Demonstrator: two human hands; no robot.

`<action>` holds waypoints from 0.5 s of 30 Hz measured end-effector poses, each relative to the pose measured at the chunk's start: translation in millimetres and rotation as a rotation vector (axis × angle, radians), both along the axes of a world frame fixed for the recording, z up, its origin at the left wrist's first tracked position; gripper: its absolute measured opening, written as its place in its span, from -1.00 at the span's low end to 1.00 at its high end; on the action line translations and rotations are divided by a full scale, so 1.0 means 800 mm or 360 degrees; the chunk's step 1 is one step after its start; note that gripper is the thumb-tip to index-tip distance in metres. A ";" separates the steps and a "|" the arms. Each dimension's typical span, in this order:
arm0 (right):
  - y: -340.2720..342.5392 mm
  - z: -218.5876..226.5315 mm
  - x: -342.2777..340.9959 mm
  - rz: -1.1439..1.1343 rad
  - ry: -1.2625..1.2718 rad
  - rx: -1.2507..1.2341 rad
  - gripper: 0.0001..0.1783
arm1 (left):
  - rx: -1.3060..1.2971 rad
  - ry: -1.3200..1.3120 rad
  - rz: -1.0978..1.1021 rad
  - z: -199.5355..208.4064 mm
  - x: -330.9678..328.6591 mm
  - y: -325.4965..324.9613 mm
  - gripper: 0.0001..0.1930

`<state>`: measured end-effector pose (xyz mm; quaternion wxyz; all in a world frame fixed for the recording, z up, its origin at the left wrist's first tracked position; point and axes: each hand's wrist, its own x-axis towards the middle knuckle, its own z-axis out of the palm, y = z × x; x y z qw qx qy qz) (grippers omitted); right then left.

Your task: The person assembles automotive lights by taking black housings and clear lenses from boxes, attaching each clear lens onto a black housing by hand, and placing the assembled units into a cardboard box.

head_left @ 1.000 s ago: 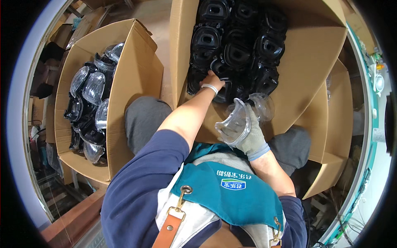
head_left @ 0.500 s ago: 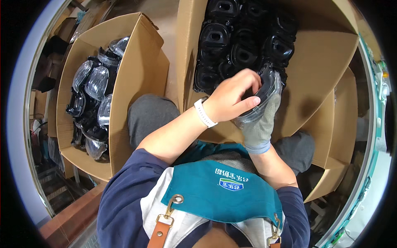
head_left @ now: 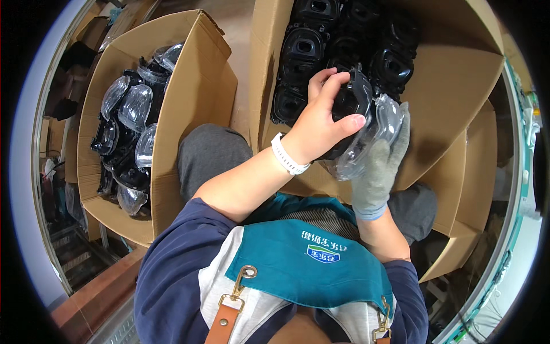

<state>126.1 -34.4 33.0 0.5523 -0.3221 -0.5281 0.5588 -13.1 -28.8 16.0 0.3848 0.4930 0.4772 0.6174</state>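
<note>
My left hand (head_left: 321,123), bare with a white wristband, is closed around a black plastic housing (head_left: 361,94), its thumb on the near side and its fingers over the far rim. Close against it on the right, my right hand (head_left: 375,178) in a grey glove holds a clear curved plastic cover (head_left: 382,123) against its palm and fingers. A narrow gap shows between cover and housing at their far end; whether they touch lower down I cannot tell. Beyond my hands, more black housings (head_left: 303,49) with rectangular holes lie in rows inside a large cardboard box (head_left: 452,97).
At the left stands another cardboard box (head_left: 195,86), holding black housings with clear covers (head_left: 135,108). A further open carton (head_left: 475,155) is at the right. My knees (head_left: 209,152) are between the boxes, and a reddish-brown ledge (head_left: 97,286) runs at the lower left.
The clear cover and black housing, close together before, now show a gap. My right hand has moved right with the cover, its fingers straighter; my left fingers have shifted up along the housing.
</note>
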 end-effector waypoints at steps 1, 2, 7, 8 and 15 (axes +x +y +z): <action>0.003 0.006 0.006 0.0085 -0.0042 -0.0048 -0.27 | 0.0040 0.0117 -0.0049 0.004 -0.002 -0.002 -0.24; 0.006 0.011 0.010 0.0156 -0.0113 -0.0106 -0.25 | 0.0094 0.0219 -0.0074 0.007 -0.005 -0.002 -0.23; 0.013 0.003 0.013 0.0168 -0.0080 0.0031 -0.17 | 0.0006 0.0093 -0.0384 0.012 0.003 -0.013 -0.22; 0.015 -0.001 0.013 0.0199 0.0012 -0.0049 -0.14 | 0.0004 0.0070 -0.0358 0.010 0.006 -0.014 -0.22; 0.017 -0.005 0.010 0.0180 -0.0292 0.0141 -0.27 | 0.0040 -0.0153 -0.0225 -0.005 0.035 -0.013 -0.22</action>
